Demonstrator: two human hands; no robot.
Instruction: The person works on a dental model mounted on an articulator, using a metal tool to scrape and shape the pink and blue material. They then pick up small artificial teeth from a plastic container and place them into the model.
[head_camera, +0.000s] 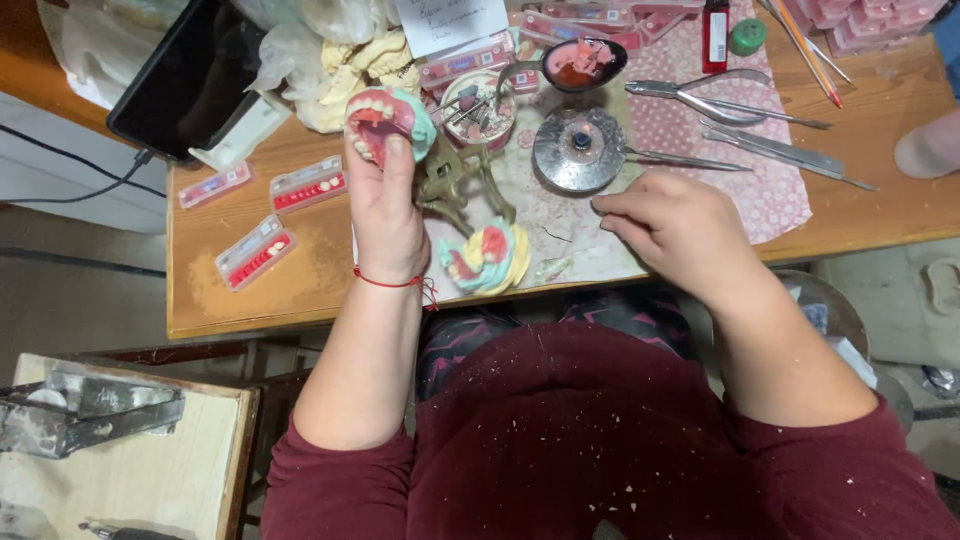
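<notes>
My left hand (385, 215) holds up a denture model (388, 120) with pink wax gums, white teeth and a green base, thumb pressed on it. My right hand (675, 225) rests on the patterned cloth (770, 195) with fingers pinched together near a round metal dish (580, 148); whether something tiny is between the fingertips is not visible. A second model (488, 258) in pink, green and yellow lies at the table's near edge between my hands. A brass articulator frame (462, 185) stands just behind it.
Several flat cases of artificial teeth (255, 250) lie on the wooden table (250, 295) at left. A dark tablet (190, 75) leans at the back left. Pliers and metal instruments (740, 105) lie at right, a spoon with pink wax (580, 62) behind. Plaster casts (370, 60) sit at the back.
</notes>
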